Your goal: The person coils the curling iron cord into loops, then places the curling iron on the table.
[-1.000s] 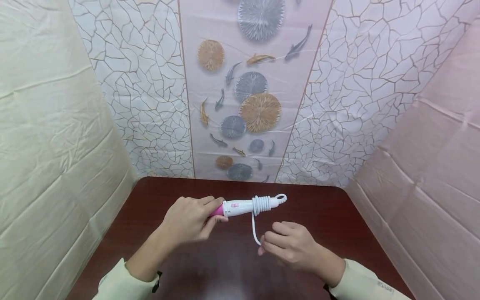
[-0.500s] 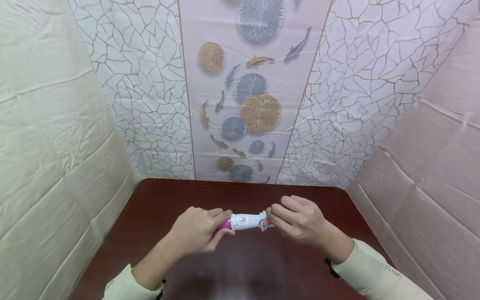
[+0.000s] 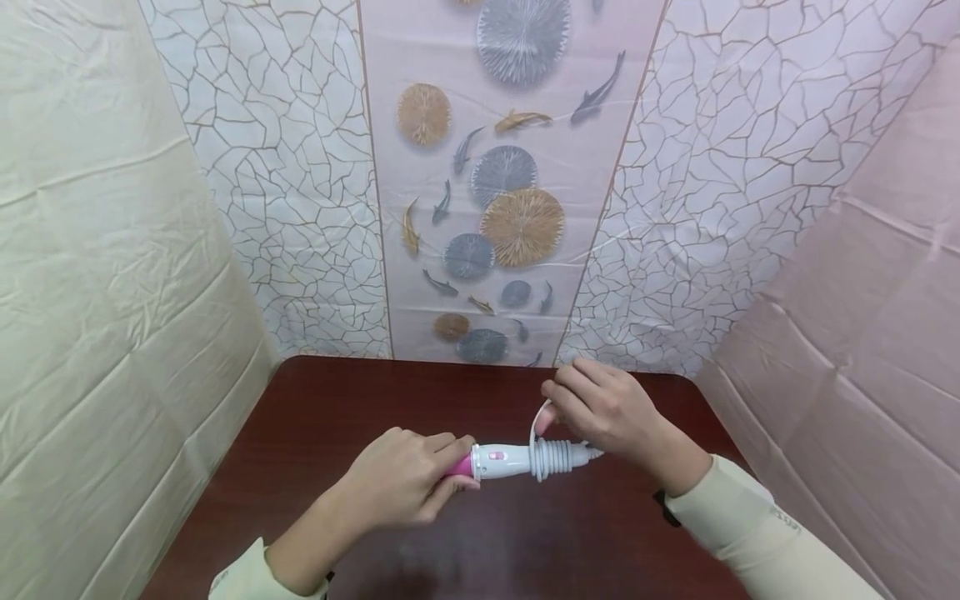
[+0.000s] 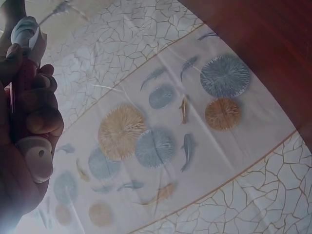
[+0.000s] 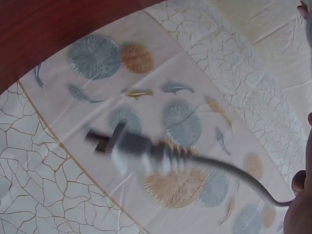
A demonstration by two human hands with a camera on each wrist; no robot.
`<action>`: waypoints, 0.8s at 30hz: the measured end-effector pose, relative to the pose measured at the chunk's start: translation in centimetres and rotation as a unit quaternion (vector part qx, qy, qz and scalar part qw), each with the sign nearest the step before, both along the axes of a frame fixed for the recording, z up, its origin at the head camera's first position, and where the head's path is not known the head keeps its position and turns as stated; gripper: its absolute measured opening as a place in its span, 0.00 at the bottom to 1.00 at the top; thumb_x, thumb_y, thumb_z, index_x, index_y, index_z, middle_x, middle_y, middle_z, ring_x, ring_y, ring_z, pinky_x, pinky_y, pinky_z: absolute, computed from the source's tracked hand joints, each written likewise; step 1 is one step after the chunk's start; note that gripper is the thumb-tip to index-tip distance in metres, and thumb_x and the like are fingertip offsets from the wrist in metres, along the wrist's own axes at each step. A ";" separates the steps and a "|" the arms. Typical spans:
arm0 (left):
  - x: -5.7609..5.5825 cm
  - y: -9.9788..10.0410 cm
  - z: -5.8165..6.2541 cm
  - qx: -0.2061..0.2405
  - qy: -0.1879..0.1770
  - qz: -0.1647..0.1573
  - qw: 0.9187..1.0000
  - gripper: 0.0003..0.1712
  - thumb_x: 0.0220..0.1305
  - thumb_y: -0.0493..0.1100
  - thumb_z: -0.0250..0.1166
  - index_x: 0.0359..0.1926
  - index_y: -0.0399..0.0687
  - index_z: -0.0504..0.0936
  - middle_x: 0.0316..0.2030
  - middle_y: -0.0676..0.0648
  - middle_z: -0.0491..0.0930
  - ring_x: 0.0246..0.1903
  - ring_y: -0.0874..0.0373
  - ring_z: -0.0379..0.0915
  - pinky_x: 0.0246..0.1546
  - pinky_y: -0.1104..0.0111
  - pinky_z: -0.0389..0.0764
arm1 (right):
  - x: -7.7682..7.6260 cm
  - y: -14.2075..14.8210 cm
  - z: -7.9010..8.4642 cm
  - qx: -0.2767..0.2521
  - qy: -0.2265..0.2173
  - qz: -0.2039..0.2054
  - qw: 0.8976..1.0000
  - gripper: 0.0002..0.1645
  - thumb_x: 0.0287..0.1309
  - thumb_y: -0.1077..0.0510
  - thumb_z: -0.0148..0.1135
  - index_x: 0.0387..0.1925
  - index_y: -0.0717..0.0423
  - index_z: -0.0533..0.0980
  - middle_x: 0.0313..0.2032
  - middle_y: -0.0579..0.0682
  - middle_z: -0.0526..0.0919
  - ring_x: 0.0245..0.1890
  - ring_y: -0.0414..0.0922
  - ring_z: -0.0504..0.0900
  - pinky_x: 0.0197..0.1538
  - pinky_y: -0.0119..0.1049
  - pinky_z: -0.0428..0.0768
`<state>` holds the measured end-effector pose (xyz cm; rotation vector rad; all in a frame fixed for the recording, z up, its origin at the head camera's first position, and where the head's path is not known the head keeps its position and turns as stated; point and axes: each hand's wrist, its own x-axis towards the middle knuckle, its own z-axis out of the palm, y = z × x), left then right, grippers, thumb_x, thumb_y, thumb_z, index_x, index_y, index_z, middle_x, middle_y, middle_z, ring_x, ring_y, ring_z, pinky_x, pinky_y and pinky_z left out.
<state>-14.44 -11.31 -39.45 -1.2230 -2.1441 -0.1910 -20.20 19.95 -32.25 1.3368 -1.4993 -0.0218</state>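
Note:
A hair iron with a pink barrel and white handle (image 3: 506, 461) is held level above the table in the head view. My left hand (image 3: 408, 477) grips the pink barrel, covering most of it; its white end cap (image 4: 36, 158) shows in the left wrist view. Several turns of white cord (image 3: 555, 457) wrap the handle. Above the handle, my right hand (image 3: 606, 410) pinches the loose part of the cord, which rises from the innermost turn. In the right wrist view, the blurred two-pin plug (image 5: 134, 148) dangles from the cord that runs to the fingers.
The dark red-brown table (image 3: 375, 396) lies beneath both hands. Behind it hangs a patterned cloth (image 3: 480, 208) with fish and round motifs. Plain pale cloth walls (image 3: 112, 292) enclose the left and right sides.
My right hand has carried the cord from below the handle, across its near side, to above it. My left hand and the hair iron have shifted down and slightly right.

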 end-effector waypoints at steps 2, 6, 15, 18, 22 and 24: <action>0.1 0.1 0.1 0.001 0.007 -0.003 1.000 0.24 0.71 0.61 0.74 0.55 0.49 0.87 0.27 0.59 0.78 0.17 0.69 0.59 0.17 0.74 0.66 | -0.6 0.4 0.0 -0.002 -0.013 -0.006 1.000 0.21 0.85 0.57 0.56 0.35 0.66 0.85 0.30 0.52 0.82 0.25 0.47 0.73 0.24 0.35 0.76; 0.5 0.3 0.1 -0.003 0.017 -0.020 1.000 0.22 0.72 0.60 0.73 0.54 0.50 0.86 0.26 0.60 0.77 0.17 0.69 0.58 0.17 0.75 0.64 | -1.8 1.3 0.3 -0.015 -0.041 -0.031 0.999 0.25 0.87 0.53 0.54 0.37 0.67 0.85 0.30 0.54 0.81 0.26 0.48 0.76 0.25 0.38 0.80; 1.2 0.9 0.3 -0.006 0.027 -0.033 0.999 0.22 0.75 0.61 0.69 0.55 0.51 0.86 0.26 0.61 0.76 0.17 0.70 0.58 0.17 0.77 0.62 | -4.3 3.5 -0.5 -0.056 -0.086 -0.103 0.989 0.22 0.87 0.52 0.54 0.34 0.59 0.82 0.28 0.49 0.72 0.23 0.47 0.70 0.20 0.40 0.73; 1.1 0.7 0.6 0.001 0.040 -0.029 0.999 0.22 0.79 0.62 0.64 0.55 0.51 0.85 0.26 0.61 0.76 0.18 0.70 0.57 0.17 0.77 0.60 | -4.4 3.7 -2.0 -0.032 -0.106 -0.123 0.986 0.23 0.86 0.51 0.52 0.33 0.56 0.81 0.28 0.48 0.74 0.23 0.47 0.72 0.19 0.40 0.75; 0.8 0.3 1.3 0.021 0.065 -0.032 0.997 0.25 0.85 0.62 0.55 0.55 0.49 0.86 0.27 0.60 0.78 0.17 0.70 0.58 0.16 0.77 0.60 | -4.2 3.6 -3.9 -0.003 -0.122 -0.117 0.986 0.24 0.86 0.49 0.51 0.34 0.55 0.83 0.29 0.47 0.79 0.25 0.47 0.79 0.21 0.41 0.80; 0.7 0.1 1.7 0.030 0.077 -0.032 0.996 0.26 0.86 0.62 0.52 0.54 0.48 0.86 0.27 0.60 0.79 0.17 0.70 0.59 0.16 0.77 0.61 | -4.1 3.4 -4.6 0.005 -0.123 -0.108 0.987 0.25 0.87 0.49 0.50 0.32 0.54 0.82 0.29 0.46 0.80 0.26 0.45 0.80 0.22 0.40 0.80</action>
